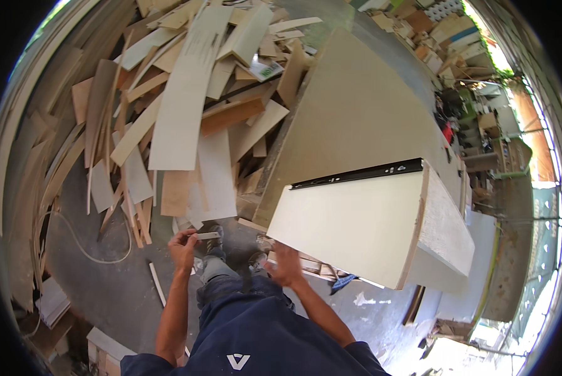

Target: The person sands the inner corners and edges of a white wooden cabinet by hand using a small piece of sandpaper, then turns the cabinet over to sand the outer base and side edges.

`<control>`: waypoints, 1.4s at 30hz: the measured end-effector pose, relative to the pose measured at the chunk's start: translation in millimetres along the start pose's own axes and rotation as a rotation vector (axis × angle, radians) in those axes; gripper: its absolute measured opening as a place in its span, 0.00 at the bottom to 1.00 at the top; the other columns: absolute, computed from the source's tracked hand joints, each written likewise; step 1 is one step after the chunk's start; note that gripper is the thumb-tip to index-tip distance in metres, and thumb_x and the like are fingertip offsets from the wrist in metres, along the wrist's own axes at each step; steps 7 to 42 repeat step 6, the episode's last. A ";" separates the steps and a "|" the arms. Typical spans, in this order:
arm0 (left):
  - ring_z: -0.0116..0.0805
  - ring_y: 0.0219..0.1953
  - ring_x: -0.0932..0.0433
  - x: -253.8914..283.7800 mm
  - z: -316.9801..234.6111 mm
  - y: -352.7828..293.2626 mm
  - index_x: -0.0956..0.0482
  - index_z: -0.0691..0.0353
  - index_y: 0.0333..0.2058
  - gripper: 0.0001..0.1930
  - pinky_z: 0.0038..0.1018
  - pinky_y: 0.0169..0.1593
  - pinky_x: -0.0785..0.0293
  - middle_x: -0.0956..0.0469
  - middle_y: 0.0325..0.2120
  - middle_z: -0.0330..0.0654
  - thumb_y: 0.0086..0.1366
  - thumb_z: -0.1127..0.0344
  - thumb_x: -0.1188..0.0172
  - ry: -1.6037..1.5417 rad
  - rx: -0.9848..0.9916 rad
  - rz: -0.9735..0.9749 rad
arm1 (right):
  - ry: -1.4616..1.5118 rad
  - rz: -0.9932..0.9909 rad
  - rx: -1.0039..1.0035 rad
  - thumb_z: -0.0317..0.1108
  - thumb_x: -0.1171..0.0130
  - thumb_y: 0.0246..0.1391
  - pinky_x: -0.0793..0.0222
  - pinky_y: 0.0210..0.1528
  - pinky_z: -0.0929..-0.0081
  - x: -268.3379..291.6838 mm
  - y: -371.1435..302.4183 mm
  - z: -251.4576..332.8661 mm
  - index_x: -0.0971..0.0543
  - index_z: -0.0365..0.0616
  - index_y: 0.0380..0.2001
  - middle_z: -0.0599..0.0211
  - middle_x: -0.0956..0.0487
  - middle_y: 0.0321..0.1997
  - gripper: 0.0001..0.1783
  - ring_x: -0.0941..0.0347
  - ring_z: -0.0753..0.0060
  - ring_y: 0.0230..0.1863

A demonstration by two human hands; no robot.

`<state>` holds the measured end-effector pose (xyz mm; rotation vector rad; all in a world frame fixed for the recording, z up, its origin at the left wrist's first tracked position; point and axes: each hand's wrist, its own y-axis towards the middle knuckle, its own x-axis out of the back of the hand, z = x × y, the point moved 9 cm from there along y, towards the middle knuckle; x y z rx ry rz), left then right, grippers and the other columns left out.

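Observation:
My left hand [182, 249] is closed, pinching one end of a small flat whitish strip [208, 235] between thumb and fingers. Slightly blurred, my right hand [286, 267] is open, its thumb apart from the fingers. It is by the near left corner of a white wooden box [350, 219], which looks like a drawer; whether it touches the box I cannot tell. Along the box's far upper edge runs a black metal drawer slide [356, 174]. The box rests on a large beige board [356, 106].
A big heap of wood offcuts [181, 100] rises ahead on the left. Beside it a pale hose [99, 260] curls over the grey floor. A thin white stick [157, 283] lies by my left forearm. Shelves and boards [513, 244] line the right side.

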<state>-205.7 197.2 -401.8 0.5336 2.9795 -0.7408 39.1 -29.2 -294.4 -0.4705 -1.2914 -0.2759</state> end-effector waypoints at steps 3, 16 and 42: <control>0.27 0.32 0.18 6.8 -9.8 21.1 0.16 0.69 0.40 0.05 0.24 0.39 0.17 0.17 0.32 0.40 0.66 0.76 0.36 -0.036 -0.031 -0.027 | 0.128 -0.038 0.214 0.54 0.41 0.62 0.45 0.74 0.50 20.4 -23.9 29.9 0.16 0.50 0.53 0.44 0.29 0.68 0.25 0.36 0.45 0.72; 0.27 0.33 0.18 2.2 -18.8 37.6 0.16 0.69 0.40 0.05 0.24 0.40 0.17 0.17 0.33 0.40 0.66 0.76 0.36 -0.019 -0.049 -0.024 | 0.328 -0.036 0.225 0.59 0.43 0.60 0.54 0.76 0.46 -13.6 -52.7 -8.6 0.27 0.53 0.63 0.45 0.35 0.73 0.34 0.45 0.42 0.76; 0.27 0.33 0.18 2.2 -18.8 37.6 0.16 0.69 0.40 0.05 0.24 0.40 0.17 0.17 0.33 0.40 0.66 0.76 0.36 -0.019 -0.049 -0.024 | 0.328 -0.036 0.225 0.59 0.43 0.60 0.54 0.76 0.46 -13.6 -52.7 -8.6 0.27 0.53 0.63 0.45 0.35 0.73 0.34 0.45 0.42 0.76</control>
